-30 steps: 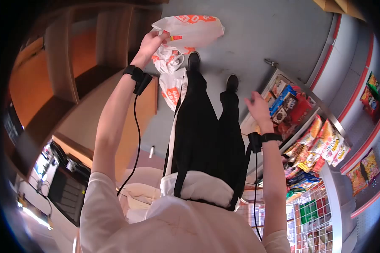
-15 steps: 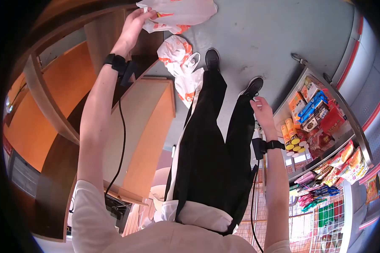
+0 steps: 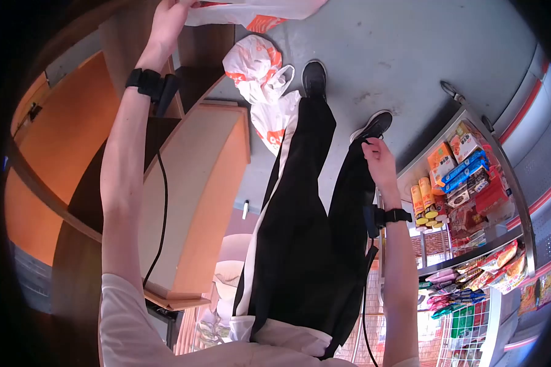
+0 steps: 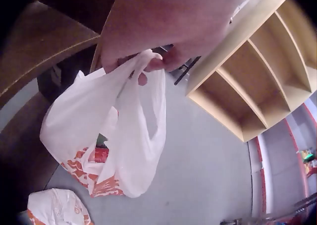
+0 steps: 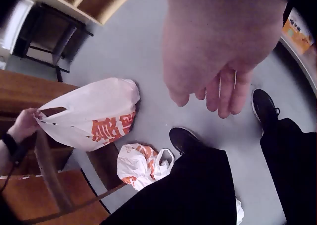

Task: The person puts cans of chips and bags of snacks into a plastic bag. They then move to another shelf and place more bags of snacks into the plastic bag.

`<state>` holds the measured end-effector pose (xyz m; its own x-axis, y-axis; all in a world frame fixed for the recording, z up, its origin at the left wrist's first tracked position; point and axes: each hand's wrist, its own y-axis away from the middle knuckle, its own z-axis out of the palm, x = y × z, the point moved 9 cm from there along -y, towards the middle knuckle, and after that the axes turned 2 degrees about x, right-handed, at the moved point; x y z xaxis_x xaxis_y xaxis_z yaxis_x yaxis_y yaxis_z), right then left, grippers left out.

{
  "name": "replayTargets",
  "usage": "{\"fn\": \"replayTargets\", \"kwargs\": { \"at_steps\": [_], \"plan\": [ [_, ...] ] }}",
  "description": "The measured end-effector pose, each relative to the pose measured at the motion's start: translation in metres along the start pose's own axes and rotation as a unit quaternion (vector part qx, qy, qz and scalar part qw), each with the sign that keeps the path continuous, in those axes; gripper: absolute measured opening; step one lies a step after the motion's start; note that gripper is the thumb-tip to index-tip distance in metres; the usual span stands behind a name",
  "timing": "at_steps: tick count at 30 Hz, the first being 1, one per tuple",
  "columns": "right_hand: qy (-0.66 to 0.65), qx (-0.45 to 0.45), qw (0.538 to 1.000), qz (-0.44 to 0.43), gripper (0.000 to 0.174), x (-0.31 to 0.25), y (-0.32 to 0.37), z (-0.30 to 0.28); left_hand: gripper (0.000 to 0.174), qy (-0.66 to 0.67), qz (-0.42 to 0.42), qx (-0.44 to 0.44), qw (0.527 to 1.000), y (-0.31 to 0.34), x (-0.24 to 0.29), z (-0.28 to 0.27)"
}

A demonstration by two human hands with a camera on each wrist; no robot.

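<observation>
My left hand (image 3: 166, 27) grips the handles of a white plastic shopping bag (image 4: 74, 118) with red-orange print. In the left wrist view the bag hangs full below the fingers, with a red and green item (image 4: 100, 153) showing through its opening. My right hand (image 5: 218, 51) hangs beside the right leg, fingers loosely relaxed and holding nothing. A second white plastic bag (image 3: 254, 61) with the same print sits on the floor by the left foot, and another bag (image 3: 272, 119) lies close against it.
A wooden counter (image 3: 190, 147) with open shelving stands on the left. On the right is a metal rack (image 3: 523, 223) with boxed and bagged snacks (image 3: 465, 171). Pale wooden shelves (image 4: 257, 61) and a black stool (image 5: 52, 34) stand farther off. Grey floor (image 3: 361, 61) lies ahead.
My left hand has carried the bag forward and to the left, away from the bags on the floor. The right hand has moved slightly down and stays relaxed. The view has shifted too.
</observation>
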<state>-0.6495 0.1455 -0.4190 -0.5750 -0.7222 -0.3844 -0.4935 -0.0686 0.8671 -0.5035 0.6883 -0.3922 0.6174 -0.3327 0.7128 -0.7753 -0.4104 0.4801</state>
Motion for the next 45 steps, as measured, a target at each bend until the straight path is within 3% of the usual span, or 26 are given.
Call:
{"fn": "replayTargets", "kwargs": {
  "at_steps": [2, 5, 9, 11, 15, 17, 19, 21, 23, 25, 26, 28, 29, 32, 35, 38, 41, 42, 45],
  "plan": [
    [-0.008, -0.008, 1.0, 0.012, 0.038, 0.007, 0.0, 0.006, 0.032, 0.045, -0.071, 0.067, 0.994, 0.016, 0.01, 0.013],
    [-0.014, -0.007, 1.0, 0.021, 0.038, 0.023, -0.003, 0.013, 0.032, 0.043, -0.105, 0.089, 0.99, 0.011, -0.032, 0.02],
    [-0.016, -0.009, 0.999, 0.039, 0.037, 0.031, 0.0, 0.016, 0.029, 0.115, -0.095, 0.098, 0.984, 0.018, -0.037, 0.035],
    [-0.016, -0.014, 0.999, 0.034, 0.037, 0.028, 0.0, 0.017, 0.039, 0.018, -0.023, 0.071, 0.997, 0.011, -0.051, 0.032],
    [-0.04, -0.015, 0.998, 0.046, 0.037, 0.028, 0.0, 0.019, 0.05, -0.082, -0.085, 0.072, 0.99, 0.028, -0.075, 0.003],
    [-0.07, -0.017, 0.995, 0.066, 0.036, 0.024, 0.001, 0.019, 0.054, -0.18, -0.011, 0.177, 0.968, 0.054, -0.046, -0.01],
    [-0.083, -0.016, 0.994, 0.067, 0.035, 0.023, -0.002, 0.021, 0.052, -0.073, -0.024, 0.151, 0.986, 0.071, -0.058, 0.011],
    [-0.099, -0.014, 0.993, 0.07, 0.034, 0.025, -0.003, 0.022, 0.052, -0.124, -0.021, 0.143, 0.982, 0.084, -0.067, 0.027],
    [-0.136, -0.02, 0.988, 0.065, 0.032, 0.026, -0.004, 0.025, 0.044, -0.179, -0.056, 0.163, 0.969, 0.108, -0.042, 0.038],
    [-0.143, -0.019, 0.986, 0.079, 0.032, 0.025, -0.006, 0.026, 0.036, -0.215, 0.145, 0.245, 0.934, 0.135, 0.0, 0.043],
    [-0.149, -0.02, 0.984, 0.093, 0.033, 0.028, -0.006, 0.025, 0.031, -0.041, 0.053, 0.194, 0.979, 0.141, -0.023, 0.058],
    [-0.154, -0.023, 0.983, 0.098, 0.031, 0.035, -0.011, 0.028, 0.02, -0.053, 0.028, 0.021, 0.998, 0.151, -0.052, 0.11],
    [-0.163, -0.028, 0.981, 0.102, 0.03, 0.038, -0.014, 0.031, 0.019, -0.042, -0.07, -0.045, 0.996, 0.158, -0.087, 0.139],
    [-0.207, -0.018, 0.971, 0.118, 0.029, 0.051, -0.017, 0.035, 0.029, -0.152, -0.086, -0.158, 0.972, 0.164, -0.182, 0.194],
    [-0.204, -0.013, 0.971, 0.124, 0.03, 0.058, -0.022, 0.033, 0.035, -0.199, -0.134, -0.118, 0.964, 0.167, -0.245, 0.22],
    [-0.216, 0.014, 0.969, 0.122, 0.029, 0.06, -0.026, 0.024, 0.043, -0.188, -0.161, -0.166, 0.955, 0.175, -0.312, 0.255],
    [-0.217, 0.023, 0.966, 0.14, 0.029, 0.073, -0.025, 0.025, 0.045, -0.215, -0.186, -0.157, 0.946, 0.174, -0.327, 0.263],
    [-0.219, 0.026, 0.965, 0.138, 0.029, 0.077, -0.024, 0.026, 0.047, -0.183, -0.201, -0.166, 0.948, 0.178, -0.353, 0.271],
    [-0.21, 0.02, 0.966, 0.147, 0.029, 0.088, -0.028, 0.029, 0.057, -0.144, -0.231, -0.162, 0.949, 0.174, -0.362, 0.28]
  ]
}}
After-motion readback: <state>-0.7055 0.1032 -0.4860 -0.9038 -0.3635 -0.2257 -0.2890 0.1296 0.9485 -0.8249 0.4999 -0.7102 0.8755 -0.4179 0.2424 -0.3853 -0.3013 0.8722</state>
